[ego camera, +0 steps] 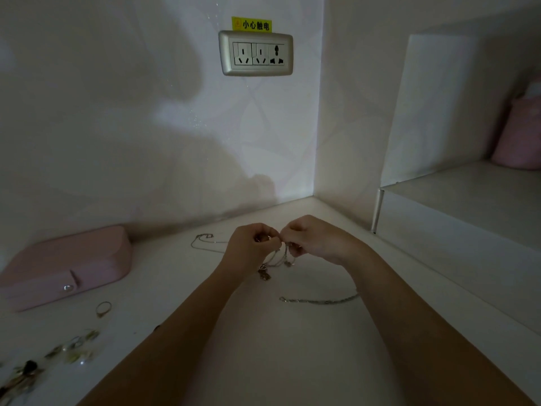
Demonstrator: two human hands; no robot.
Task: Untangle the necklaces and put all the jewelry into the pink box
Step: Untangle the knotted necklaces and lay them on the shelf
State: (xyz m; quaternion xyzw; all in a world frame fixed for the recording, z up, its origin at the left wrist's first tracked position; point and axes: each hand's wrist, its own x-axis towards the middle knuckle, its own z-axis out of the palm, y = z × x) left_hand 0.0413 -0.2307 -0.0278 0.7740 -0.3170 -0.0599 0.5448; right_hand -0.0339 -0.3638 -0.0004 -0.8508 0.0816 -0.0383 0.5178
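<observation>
Fingers (268, 233) of left hand (248, 247) and right hand (313, 240) curled tight on the tangled necklaces (273, 260) between them.

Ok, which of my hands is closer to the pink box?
Left. The left hand sits right of the pink box, apart from it; the right hand is farther right, beyond the left hand. Both pinch the necklaces.

The left hand (251, 244) and right hand (310, 238) meet, fingers (265, 230) pinching the tangled necklaces (275, 259) over the counter (292, 347). Far left of the fingers lies the pink box (67, 268) (lid closed), with a ring (103, 308) beside it.
</observation>
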